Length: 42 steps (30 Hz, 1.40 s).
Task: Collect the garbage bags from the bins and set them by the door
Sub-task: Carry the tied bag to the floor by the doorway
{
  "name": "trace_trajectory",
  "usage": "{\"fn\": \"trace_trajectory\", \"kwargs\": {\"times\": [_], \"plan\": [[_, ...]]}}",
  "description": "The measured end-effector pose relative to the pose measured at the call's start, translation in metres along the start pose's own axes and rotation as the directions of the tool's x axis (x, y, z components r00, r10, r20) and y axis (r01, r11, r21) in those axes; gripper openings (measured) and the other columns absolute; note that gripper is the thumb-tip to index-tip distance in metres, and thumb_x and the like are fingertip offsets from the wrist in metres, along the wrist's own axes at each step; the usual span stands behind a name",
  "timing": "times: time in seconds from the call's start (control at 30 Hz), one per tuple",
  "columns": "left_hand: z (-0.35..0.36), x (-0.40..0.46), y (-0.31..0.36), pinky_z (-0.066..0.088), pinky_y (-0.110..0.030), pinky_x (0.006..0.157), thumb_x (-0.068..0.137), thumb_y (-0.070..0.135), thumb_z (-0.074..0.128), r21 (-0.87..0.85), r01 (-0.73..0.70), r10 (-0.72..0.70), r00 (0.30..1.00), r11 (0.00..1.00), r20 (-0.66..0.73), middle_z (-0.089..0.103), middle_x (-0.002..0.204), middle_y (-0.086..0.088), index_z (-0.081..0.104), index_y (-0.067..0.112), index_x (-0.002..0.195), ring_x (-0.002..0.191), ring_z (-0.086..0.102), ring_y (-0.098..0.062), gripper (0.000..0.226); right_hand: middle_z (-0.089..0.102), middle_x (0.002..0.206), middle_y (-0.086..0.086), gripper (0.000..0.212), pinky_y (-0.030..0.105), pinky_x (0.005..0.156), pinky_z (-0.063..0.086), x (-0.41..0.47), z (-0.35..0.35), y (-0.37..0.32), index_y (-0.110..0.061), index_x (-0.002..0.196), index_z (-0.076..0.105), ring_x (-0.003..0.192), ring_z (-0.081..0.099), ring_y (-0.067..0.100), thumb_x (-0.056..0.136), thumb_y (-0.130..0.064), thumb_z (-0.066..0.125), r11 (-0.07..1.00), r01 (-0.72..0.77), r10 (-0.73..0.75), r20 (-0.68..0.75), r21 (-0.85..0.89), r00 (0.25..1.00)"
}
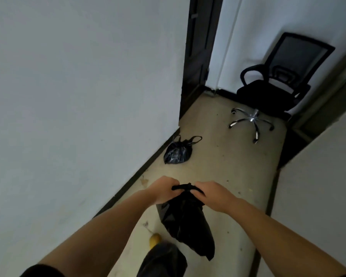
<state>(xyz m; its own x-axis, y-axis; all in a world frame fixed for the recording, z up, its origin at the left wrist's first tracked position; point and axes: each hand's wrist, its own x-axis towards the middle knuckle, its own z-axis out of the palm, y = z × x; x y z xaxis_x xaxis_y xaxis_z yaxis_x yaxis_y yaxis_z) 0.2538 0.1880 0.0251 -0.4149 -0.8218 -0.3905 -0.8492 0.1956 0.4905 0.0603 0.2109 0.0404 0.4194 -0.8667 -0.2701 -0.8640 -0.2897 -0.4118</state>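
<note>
A black garbage bag [188, 222] hangs in front of me above the floor. My left hand [164, 189] and my right hand [214, 194] are both closed on its gathered top, pulling the handles apart at the knot. A second black garbage bag [177, 151], tied with its two handles up, lies on the floor against the left wall. Further on, a dark door [198, 47] stands at the end of the corridor on the left.
A black mesh office chair [276, 86] with a chrome star base stands at the far right of the corridor. White walls close in on both sides. A yellow object [155, 238] lies on the floor near my leg [162, 260].
</note>
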Motion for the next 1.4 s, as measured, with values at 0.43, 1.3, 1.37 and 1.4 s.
{"fn": "trace_trajectory", "kwargs": {"times": [0.43,1.3,1.37,1.4], "plan": [[-0.122,0.209,-0.089,0.047,-0.037,0.08,0.091,0.023,0.05,-0.02,0.061,-0.059,0.995,0.998,0.078,0.067,0.097,-0.015,0.065,0.003,0.095,0.093,0.062,-0.03,0.026,0.046,0.063,-0.004,0.027,0.026,0.052,0.029,0.228,-0.051,0.044,-0.018,0.075,0.043,0.059,0.045,0.016,0.099,-0.031,0.041,0.984,-0.028,0.034,-0.029,0.179,0.999],[-0.094,0.385,-0.407,0.042,-0.037,0.085,0.075,0.001,0.06,0.915,-0.12,0.27,0.963,0.386,0.013,0.052,0.058,-0.005,0.057,0.01,0.06,0.063,0.053,-0.027,0.017,0.066,0.105,0.006,0.037,0.035,0.086,0.041,0.581,0.284,0.192,-0.012,0.111,0.055,0.1,0.061,0.026,0.102,-0.034,0.026,0.985,0.055,0.003,0.331,-0.165,0.944],[-0.094,0.385,-0.409,0.041,-0.037,0.086,0.076,0.002,0.059,0.915,-0.119,0.288,0.958,0.387,0.003,0.053,0.059,-0.006,0.058,0.009,0.062,0.064,0.053,-0.027,0.016,0.066,0.103,0.005,0.037,0.036,0.087,0.039,0.584,0.295,0.196,-0.014,0.109,0.054,0.098,0.061,0.026,0.103,-0.034,0.024,0.973,0.071,0.011,0.35,-0.22,0.937],[-0.094,0.386,-0.409,0.042,-0.038,0.086,0.077,0.003,0.058,0.911,-0.12,0.279,0.96,0.394,0.006,0.053,0.06,-0.006,0.058,0.009,0.062,0.064,0.054,-0.027,0.016,0.066,0.103,0.006,0.037,0.036,0.087,0.038,0.585,0.298,0.198,-0.014,0.109,0.053,0.098,0.061,0.026,0.103,-0.034,0.023,0.968,0.078,0.012,0.354,-0.239,0.935]]}}
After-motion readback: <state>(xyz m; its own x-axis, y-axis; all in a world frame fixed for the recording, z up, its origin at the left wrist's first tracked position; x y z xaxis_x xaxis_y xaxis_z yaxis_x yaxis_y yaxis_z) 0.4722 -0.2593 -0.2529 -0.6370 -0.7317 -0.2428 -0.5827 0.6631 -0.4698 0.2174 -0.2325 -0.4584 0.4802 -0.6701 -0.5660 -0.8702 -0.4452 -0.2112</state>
